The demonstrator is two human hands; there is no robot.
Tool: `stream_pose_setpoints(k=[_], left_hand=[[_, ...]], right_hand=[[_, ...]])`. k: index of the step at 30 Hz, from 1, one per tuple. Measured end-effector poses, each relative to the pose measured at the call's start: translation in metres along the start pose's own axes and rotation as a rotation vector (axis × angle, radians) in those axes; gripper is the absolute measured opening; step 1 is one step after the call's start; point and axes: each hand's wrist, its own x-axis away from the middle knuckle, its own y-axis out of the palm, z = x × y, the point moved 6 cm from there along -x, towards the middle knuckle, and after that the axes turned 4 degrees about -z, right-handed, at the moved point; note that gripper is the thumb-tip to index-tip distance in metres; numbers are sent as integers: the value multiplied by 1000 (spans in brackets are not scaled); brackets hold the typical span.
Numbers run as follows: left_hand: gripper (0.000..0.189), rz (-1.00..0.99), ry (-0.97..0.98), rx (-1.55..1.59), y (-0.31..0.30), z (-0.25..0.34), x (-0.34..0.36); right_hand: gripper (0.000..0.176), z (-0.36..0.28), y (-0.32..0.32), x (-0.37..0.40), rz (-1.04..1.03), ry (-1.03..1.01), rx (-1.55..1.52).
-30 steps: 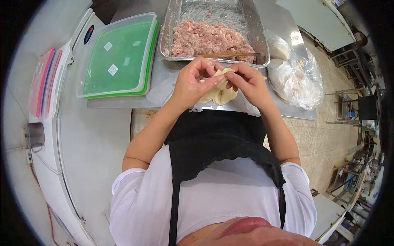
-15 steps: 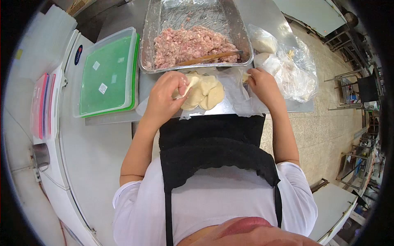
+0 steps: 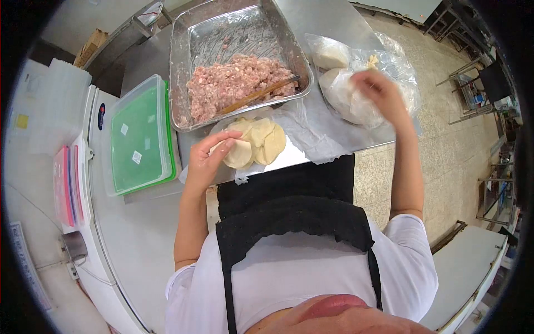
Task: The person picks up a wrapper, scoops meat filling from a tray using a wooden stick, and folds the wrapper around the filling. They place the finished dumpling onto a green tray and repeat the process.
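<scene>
metal tray (image 3: 181, 64), glossy; stick (image 3: 260, 94), smooth wood; bag (image 3: 410, 92), crinkled, glossy plastic; apron (image 3: 289, 192), matt cloth

No lettering clear enough to read

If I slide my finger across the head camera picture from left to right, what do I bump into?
Pink stack → green box → left hand → dough → right hand.
</scene>
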Motion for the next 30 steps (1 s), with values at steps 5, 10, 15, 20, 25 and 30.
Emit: stream_pose_setpoints(k=[5, 10, 15, 20, 25, 30], left_hand=[[28, -27, -124, 48, -3, -27, 4], [31, 66, -147, 118, -2, -39, 5], [28, 70, -164, 220, 0, -37, -4], [21, 59, 100, -288, 1, -12, -14], [20, -46, 194, -569, 13, -7, -25], [21, -66, 325, -824, 20, 21, -27]], right_hand=[[23, 88, -24, -25, 34, 272, 394], [29, 39, 1, -2, -44, 76, 262], [34, 91, -19, -24, -175, 221, 413], [29, 69, -17, -38, -86, 158, 793], [20, 62, 9, -4, 3, 7, 663], [24, 33, -19, 24, -45, 172, 379]])
